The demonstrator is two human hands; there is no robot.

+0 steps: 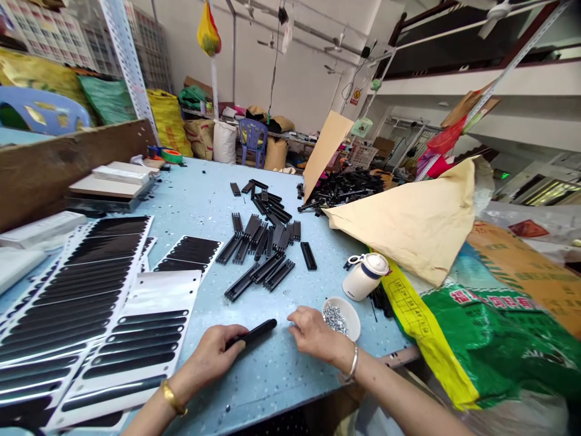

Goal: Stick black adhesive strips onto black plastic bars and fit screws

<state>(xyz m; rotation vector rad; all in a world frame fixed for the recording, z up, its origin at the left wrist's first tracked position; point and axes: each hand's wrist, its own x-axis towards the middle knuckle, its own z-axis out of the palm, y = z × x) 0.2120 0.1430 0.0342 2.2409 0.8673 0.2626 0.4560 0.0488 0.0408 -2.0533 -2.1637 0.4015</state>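
Note:
My left hand (216, 351) is closed around one end of a long black plastic strip with a rounded tip (261, 330), held low over the blue table. To its right, my right hand (313, 334) has thumb and fingers pinched together near the strip's tip, apart from it. Whatever those fingertips may hold is too small to make out. Beside that hand stands a white bowl (354, 320) with small shiny metal pieces (334, 319). Left of my left hand lie white sheets carrying black rounded strips (140, 339). Beyond both hands, several loose black plastic parts (267, 242) are scattered.
A white lidded mug (364, 277) stands behind the bowl. Further back, a heap of black parts (349, 191) lies between cardboard and a brown paper sheet (408, 212). A green and yellow sack (481, 327) borders the table's right side; boxes (113, 181) stand at left.

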